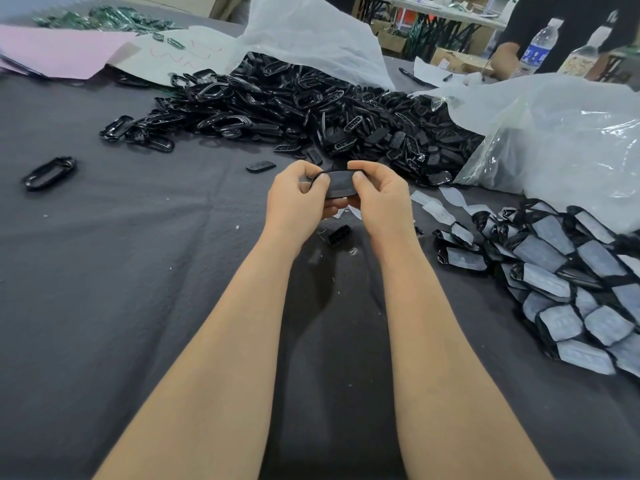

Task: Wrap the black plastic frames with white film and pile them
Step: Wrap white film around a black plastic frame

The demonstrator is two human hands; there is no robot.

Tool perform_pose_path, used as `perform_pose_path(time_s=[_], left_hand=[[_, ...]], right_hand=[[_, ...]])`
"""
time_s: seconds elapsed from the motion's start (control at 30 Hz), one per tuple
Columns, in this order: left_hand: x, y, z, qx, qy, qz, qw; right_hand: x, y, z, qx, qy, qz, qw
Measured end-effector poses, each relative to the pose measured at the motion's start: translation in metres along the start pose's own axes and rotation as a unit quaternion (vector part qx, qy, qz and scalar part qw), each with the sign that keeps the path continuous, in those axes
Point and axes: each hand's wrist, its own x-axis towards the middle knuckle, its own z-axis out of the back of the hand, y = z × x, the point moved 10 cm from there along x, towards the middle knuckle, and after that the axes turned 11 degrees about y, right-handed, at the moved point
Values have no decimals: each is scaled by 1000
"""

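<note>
Both hands, left (300,197) and right (375,194), pinch 1 black plastic frame (341,183) between them above the table (138,271). Unwrapped frames (294,109) heap behind; wrapped frames (568,285) pile at right.

You have no text in front of you that reads clearly. The bottle (541,43) at your far right carries a blue label (535,58) with white marks, too blurred to make out. The pale sheet of paper (180,55) beyond the black heap bears red pen squiggles, which form no letters or numbers you could read.
</note>
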Motion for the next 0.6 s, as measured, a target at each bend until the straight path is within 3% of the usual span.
perform_pose_path(time_s=[0.13, 0.23, 0.47, 0.6], left_hand=[[1, 4, 2, 25, -8, 8, 1000], [1, 4, 4, 39, -14, 7, 999], [5, 5, -3, 88, 25, 6, 996], [4, 4, 2, 75, 12, 9, 997]], right_hand=[[-5, 14, 4, -162, -39, 51, 985], [-7, 18, 1, -213, -42, 72, 973], [-7, 14, 6, -195, -48, 61, 978], [-3, 6, 0, -163, 0, 29, 986]])
